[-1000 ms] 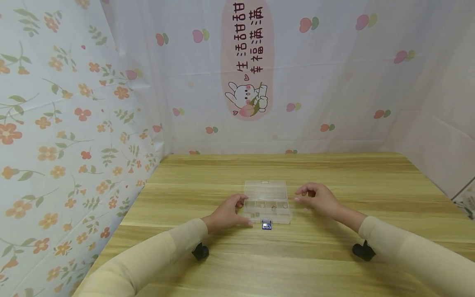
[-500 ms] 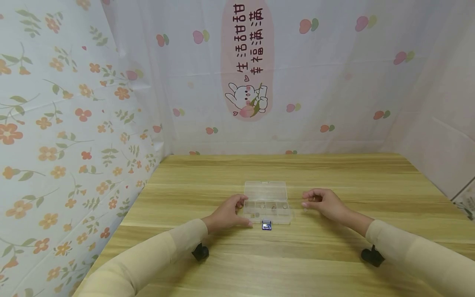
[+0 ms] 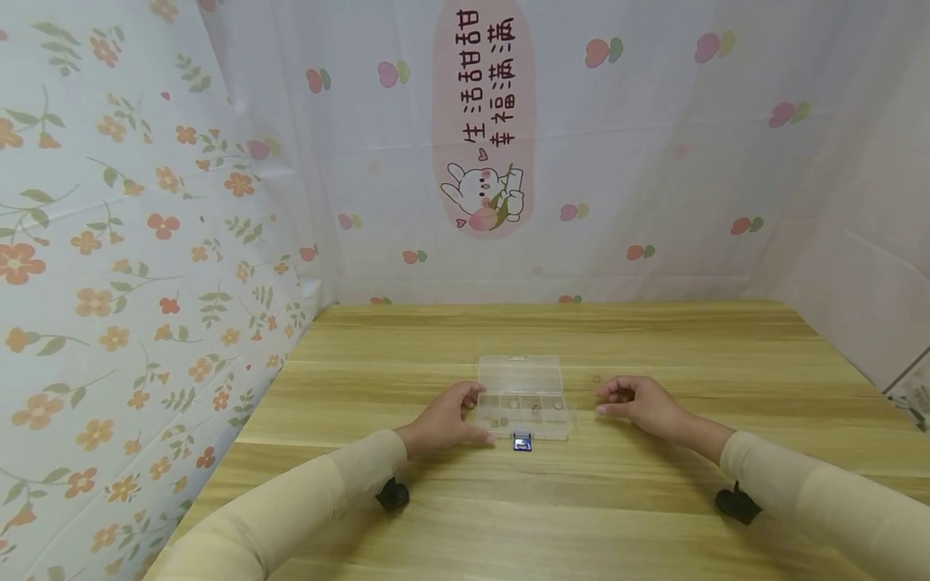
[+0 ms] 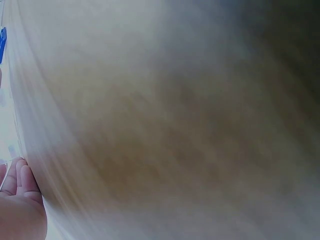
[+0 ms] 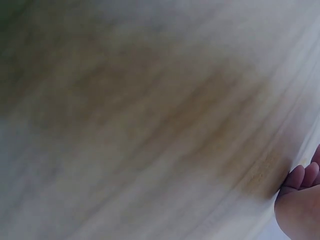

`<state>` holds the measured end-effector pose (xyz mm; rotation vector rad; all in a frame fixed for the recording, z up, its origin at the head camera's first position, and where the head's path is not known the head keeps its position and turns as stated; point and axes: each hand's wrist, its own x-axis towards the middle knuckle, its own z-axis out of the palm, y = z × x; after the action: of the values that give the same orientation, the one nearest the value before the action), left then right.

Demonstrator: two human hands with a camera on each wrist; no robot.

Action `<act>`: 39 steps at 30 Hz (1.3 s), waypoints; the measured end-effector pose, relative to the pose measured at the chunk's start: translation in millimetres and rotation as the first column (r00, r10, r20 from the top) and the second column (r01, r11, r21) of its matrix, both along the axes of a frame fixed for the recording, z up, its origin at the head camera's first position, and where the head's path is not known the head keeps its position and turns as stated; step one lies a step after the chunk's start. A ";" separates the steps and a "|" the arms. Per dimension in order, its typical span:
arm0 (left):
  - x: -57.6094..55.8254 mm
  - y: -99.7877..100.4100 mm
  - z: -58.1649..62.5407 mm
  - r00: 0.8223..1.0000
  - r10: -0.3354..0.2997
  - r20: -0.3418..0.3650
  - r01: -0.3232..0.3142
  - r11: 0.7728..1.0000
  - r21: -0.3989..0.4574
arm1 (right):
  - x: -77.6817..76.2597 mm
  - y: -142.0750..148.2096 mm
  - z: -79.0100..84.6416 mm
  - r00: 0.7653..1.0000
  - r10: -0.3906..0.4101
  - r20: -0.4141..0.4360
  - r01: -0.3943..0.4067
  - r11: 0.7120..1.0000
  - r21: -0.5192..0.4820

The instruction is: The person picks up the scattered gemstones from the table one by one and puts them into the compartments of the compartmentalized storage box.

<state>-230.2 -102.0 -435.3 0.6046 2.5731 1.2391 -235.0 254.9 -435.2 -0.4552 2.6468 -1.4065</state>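
A clear plastic compartment box [image 3: 519,433] stands with its lid [image 3: 520,374] laid back and a blue latch [image 3: 522,441] at the front. Several small pieces lie in its compartments, too small to identify. At the box's left end, my left hand [image 3: 454,415] holds it between thumb and fingers. To the right of the box, my right hand [image 3: 643,406] is low over the table with loosely bent fingers and a gap between thumb and forefinger. No held thing shows there. Just behind those fingertips lies a small, round, ring-like piece [image 3: 596,378].
The wooden table [image 3: 465,516] extends around the box. A patterned cloth [image 3: 654,161] hangs along its back edge, with a flowered cloth [image 3: 131,242] at the left. Both wrist views show mostly blurred tabletop, with part of a hand at the edge.
My right hand has moved right, away from the box, and slightly nearer the viewer. The ring-like piece now shows behind its fingertips. My left hand stays at the box's left end.
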 end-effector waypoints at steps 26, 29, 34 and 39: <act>-1.0 0.9 -1.0 1.000 0.007 -0.001 -0.007 1.000 -0.011 | 0.3 -2.4 -3.5 0.998 0.048 0.036 -0.049 0.998 0.046; -1.0 1.0 -0.7 1.000 0.007 -0.002 -0.007 1.000 -0.011 | -0.9 -1.8 -4.4 0.998 0.048 0.030 -0.050 0.997 0.054; -0.5 1.1 0.3 1.000 0.009 0.004 -0.008 1.000 -0.006 | -1.5 -1.1 -4.6 0.998 0.051 0.028 -0.053 0.997 0.054; -0.8 1.0 -0.2 1.000 0.005 0.002 -0.005 1.000 -0.002 | 0.7 -2.4 -3.1 0.998 0.052 0.025 -0.053 0.997 0.061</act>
<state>-231.0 -101.0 -435.5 0.5970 2.5751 1.2380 -234.3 252.5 -438.3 -0.4950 2.6312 -1.3032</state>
